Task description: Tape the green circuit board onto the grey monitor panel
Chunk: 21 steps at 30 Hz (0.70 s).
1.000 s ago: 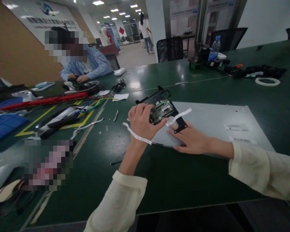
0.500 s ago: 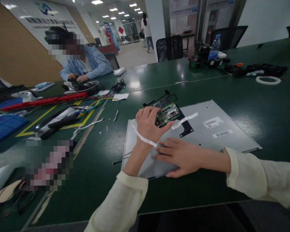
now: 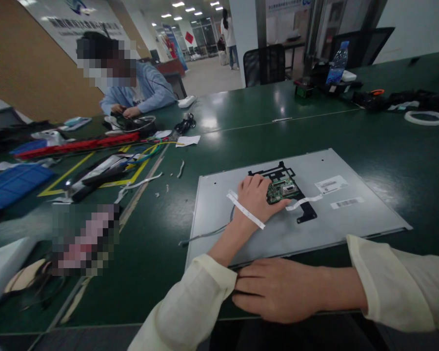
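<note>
A grey metal panel (image 3: 219,195), apparently the back of a flat display, lies on the green table. On it rests a black bracket (image 3: 307,213) carrying a green circuit board (image 3: 280,191). My left hand (image 3: 254,197) grips the board's left side, thumb along its near edge, other fingers partly hidden. White tape (image 3: 246,209) crosses the back of this hand, and another white strip (image 3: 303,201) runs from the board over the bracket. Nearer me, my right hand (image 3: 281,287) lies palm down by the panel's front edge, fingers stretched left beside my left sleeve, holding nothing visible.
A thin cable (image 3: 201,236) trails off the panel's left side. Leftward lie a blue tray (image 3: 18,187), a red strip (image 3: 80,145) and tape scraps. A bottle (image 3: 338,63) and white ring (image 3: 426,118) are at the right. Across the table sits a person (image 3: 142,87).
The bracket and circuit board, tilted up before, now lie flatter on the panel in my left hand. My right hand has moved off the panel toward me. The view has shifted slightly.
</note>
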Each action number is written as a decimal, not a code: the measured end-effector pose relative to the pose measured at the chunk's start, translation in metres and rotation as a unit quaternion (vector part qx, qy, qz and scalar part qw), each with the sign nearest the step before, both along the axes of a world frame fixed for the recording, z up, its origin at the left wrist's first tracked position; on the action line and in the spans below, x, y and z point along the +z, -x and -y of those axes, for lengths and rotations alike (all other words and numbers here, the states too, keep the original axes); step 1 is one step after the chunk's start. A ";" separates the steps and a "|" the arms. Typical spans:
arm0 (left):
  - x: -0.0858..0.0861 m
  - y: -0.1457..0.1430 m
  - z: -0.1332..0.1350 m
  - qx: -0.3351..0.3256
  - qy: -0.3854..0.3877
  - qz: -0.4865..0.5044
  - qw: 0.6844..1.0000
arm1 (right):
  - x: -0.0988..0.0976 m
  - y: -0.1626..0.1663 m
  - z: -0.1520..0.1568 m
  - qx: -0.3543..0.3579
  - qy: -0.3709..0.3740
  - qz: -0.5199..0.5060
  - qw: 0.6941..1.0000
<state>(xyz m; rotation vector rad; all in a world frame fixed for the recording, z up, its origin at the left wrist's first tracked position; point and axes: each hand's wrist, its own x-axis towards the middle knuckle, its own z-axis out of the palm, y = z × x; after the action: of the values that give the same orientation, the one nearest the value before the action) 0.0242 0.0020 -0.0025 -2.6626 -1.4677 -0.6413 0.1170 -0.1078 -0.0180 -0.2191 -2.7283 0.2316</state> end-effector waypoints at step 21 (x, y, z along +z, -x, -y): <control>-0.001 0.002 -0.004 -0.011 0.054 -0.003 0.998 | 0.003 -0.003 -0.003 0.005 0.041 0.008 0.999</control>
<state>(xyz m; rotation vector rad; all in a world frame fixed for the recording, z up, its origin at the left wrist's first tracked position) 0.0220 0.0063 -0.0032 -2.7627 -1.5152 -0.5697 0.1195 -0.1045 -0.0153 -0.2319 -2.7398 0.3459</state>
